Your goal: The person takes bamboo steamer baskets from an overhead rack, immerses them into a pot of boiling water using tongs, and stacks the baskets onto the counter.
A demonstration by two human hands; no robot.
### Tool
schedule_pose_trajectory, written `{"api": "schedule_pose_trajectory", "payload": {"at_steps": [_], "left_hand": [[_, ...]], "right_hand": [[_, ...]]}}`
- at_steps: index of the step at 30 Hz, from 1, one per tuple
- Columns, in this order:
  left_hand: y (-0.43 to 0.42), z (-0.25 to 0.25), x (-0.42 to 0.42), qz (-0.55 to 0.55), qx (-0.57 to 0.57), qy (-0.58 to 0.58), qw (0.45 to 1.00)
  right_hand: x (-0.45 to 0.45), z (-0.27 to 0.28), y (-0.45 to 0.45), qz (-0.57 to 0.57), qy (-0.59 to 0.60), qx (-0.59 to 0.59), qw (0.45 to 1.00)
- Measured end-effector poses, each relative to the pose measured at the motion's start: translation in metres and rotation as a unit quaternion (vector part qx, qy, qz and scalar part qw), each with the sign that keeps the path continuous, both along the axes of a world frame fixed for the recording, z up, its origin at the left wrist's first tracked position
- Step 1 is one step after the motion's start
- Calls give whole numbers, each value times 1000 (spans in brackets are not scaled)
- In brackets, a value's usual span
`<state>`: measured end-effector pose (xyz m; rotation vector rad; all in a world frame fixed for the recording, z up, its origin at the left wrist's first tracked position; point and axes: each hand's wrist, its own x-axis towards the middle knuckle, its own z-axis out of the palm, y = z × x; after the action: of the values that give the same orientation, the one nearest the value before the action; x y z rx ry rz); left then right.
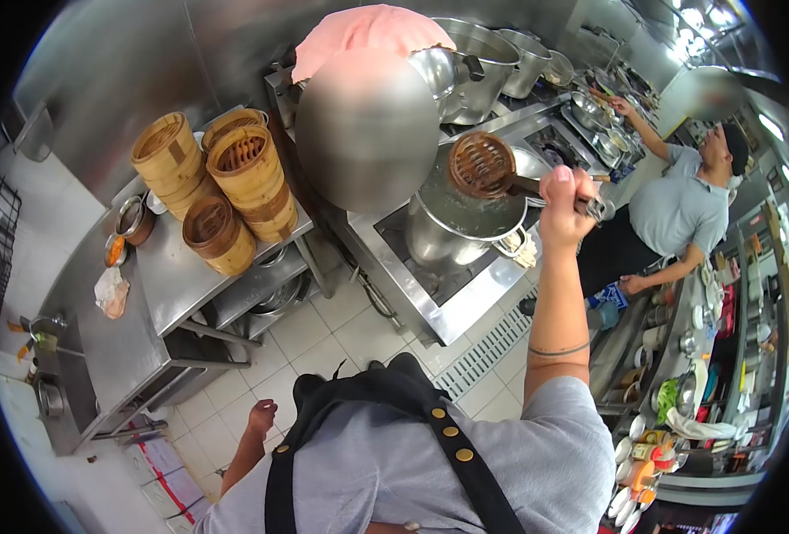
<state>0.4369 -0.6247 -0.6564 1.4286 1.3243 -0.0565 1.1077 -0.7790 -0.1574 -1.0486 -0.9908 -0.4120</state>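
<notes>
In my right hand (568, 205) is the handle of a round, brown slotted strainer (482, 165). My fingers are wrapped round the handle, whose metal end sticks out past my fist. The strainer's head is over the mouth of a steel pot (452, 238) on the stove; cloudy liquid (466, 212) shows inside the pot. A pale cloth (524, 250) is at the pot's right handle. Low at my left side, away from any object, my left hand (263, 414) is loosely closed, with nothing visible in it.
Stacked bamboo steamers (250, 178) stand on a steel table (128, 311) at left. Larger pots (492, 53) and a pink cloth (368, 31) are behind the stove. A co-worker (679, 205) reaches toward the far burners. A floor drain grate (483, 351) runs below.
</notes>
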Motion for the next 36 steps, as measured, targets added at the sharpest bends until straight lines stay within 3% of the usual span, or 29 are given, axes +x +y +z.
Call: {"api": "schedule_pose_trajectory", "payload": {"at_steps": [1,3,4,8,10,11,13,23,36], "left_hand": [[-4,15,11,3,-3,-3,1000],[-11,58,36,127,-77,54,987],[-13,56,35,127,-74,50,988],[-14,37,15,119,-75,54,989],[-9,-13,-16,-47,26,-2,999],[-12,1,-8,-43,25,-4,999],[-19,44,13,140,-70,64,986],[-22,23,-1,95,-25,109,989],[-16,37,13,110,-32,102,988]], "right_hand": [[-4,3,-3,-1,-25,8,1000],[-14,14,-6,-18,-110,32,993],[-20,21,-8,31,-122,47,991],[-36,47,-15,43,-218,42,974],[-45,60,-16,42,-309,10,950],[-49,65,-16,46,-310,10,950],[-55,72,-18,58,-344,-14,937],[-80,87,-18,51,-422,20,905],[-64,83,-25,22,-343,62,937]]}}
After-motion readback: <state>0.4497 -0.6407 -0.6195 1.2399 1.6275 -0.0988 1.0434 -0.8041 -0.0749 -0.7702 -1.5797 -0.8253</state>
